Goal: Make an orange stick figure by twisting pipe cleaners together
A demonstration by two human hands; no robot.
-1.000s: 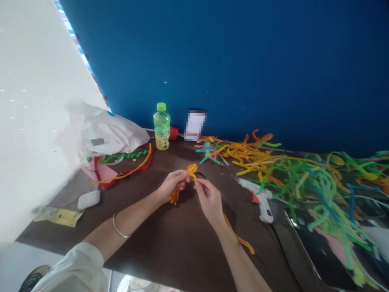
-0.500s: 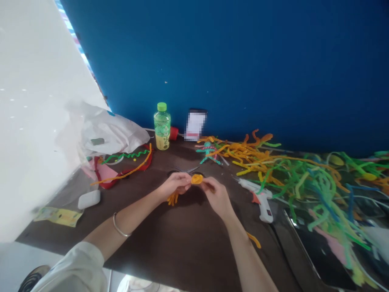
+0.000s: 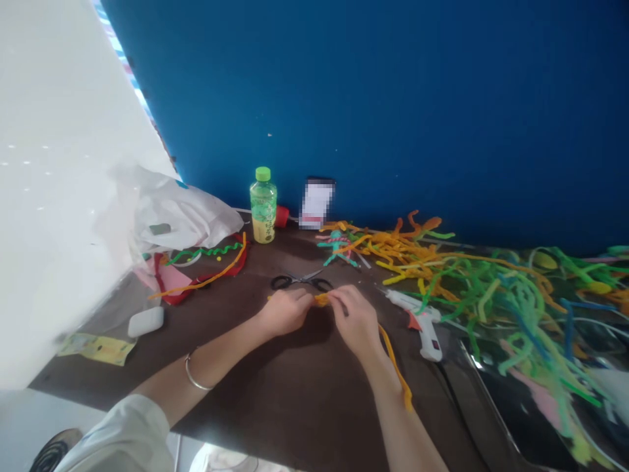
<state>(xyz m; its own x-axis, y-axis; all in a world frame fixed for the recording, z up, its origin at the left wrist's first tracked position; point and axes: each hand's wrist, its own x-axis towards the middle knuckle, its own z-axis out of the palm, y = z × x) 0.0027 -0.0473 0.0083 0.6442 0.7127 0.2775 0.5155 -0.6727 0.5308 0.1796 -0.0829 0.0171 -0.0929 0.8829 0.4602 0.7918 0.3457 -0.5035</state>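
My left hand is closed, knuckles up, on one end of a small orange pipe cleaner piece. My right hand pinches the other end of it. Only a short twisted stretch shows between the fingertips, and the rest is hidden by my hands. An orange strand trails out beside my right wrist toward the table's front. Just beyond my fingers lies a pair of black-handled scissors with its blades spread.
Right of my hands lies a white glue gun with a cord. Piles of orange and green pipe cleaners cover the right side. A green-capped bottle and a phone stand at the back. A white case sits left.
My left hand has turned over, knuckles upward, hiding the orange strands that hung below it. The orange piece shows less between my fingers. More of the scissors and of the strand by my right wrist shows.
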